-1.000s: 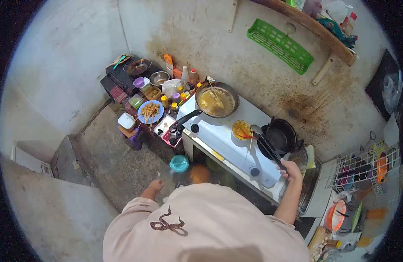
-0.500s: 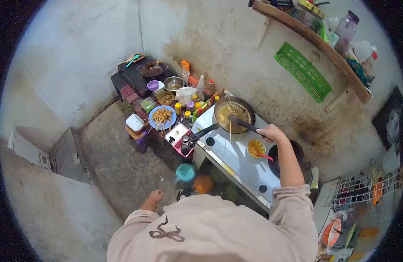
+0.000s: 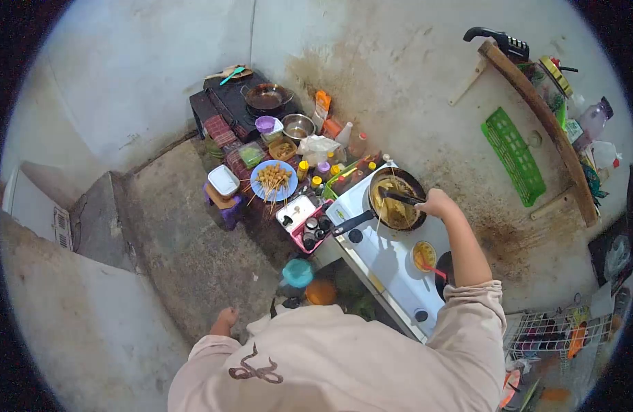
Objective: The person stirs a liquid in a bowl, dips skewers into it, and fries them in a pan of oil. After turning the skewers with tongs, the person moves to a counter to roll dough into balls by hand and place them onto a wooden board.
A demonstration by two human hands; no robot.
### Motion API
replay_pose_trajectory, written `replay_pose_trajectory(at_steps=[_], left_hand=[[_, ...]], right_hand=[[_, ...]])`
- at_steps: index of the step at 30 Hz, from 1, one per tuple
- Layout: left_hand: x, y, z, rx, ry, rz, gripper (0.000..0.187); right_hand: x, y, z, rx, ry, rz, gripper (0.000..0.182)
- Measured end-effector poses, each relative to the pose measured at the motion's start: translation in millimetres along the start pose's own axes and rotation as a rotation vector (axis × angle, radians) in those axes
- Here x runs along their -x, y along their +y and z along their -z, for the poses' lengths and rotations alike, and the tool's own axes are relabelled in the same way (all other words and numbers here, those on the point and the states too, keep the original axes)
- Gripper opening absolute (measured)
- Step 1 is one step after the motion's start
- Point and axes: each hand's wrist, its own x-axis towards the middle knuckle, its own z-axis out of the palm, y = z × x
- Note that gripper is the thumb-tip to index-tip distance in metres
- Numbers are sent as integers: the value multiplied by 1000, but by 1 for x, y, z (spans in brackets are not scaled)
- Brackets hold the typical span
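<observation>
My right hand (image 3: 436, 204) is closed around the handle of a black spatula (image 3: 404, 198), whose head is in the frying pan (image 3: 418, 180). The pan rests on the white stove (image 3: 374, 264), its black handle pointing left. Yellowish food (image 3: 399, 213) lies in the pan, with a thin skewer jutting over the near rim. A bowl of yellow mixture (image 3: 423, 251) with a red spoon (image 3: 436, 272) stands on the stove, right of the pan. My left hand (image 3: 227, 317) hangs low at my left side, fingers curled, with nothing visible in it.
A blue plate of skewers (image 3: 291, 191) stands left of the stove, amid bottles and containers. Farther back are a steel bowl (image 3: 298, 126) and a wok (image 3: 267, 97). A pink basket (image 3: 309, 237) holds jars. A wooden shelf (image 3: 536, 117) and a green rack (image 3: 514, 156) hang on the wall.
The view has shifted, so the stove and table appear farther right or lower. My right hand has moved the spatula within the pan, and its head sits lower in the food.
</observation>
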Motion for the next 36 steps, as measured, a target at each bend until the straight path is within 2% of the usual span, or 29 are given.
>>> replay_pose_trajectory(at_steps=[2,8,12,19,22,24,28,31,36], left_hand=[[-7,2,2,18,24,-13,38],[-15,23,19,38,31,-29,35],[-34,28,19,75,26,-38,34],[-44,63,23,95,65,-130,32],[-44,77,25,120,39,-156,31],[-43,82,26,88,0,-171,31],[-46,69,21,-16,58,-226,33],[-45,60,23,-34,23,-180,36],[-31,63,39,-83,-22,-141,38]], right_hand=[[9,-4,6,-54,-30,-56,40],[-6,3,-26,57,79,36,39],[-5,-6,-23,93,102,11,43],[-13,-9,1,6,-23,-59,40],[-14,-5,1,12,14,-42,39],[-7,-8,9,-31,2,-97,39],[-5,-8,15,-124,-119,-231,40],[-16,-2,-12,-50,50,-130,40],[-18,-6,-28,38,62,-59,42]])
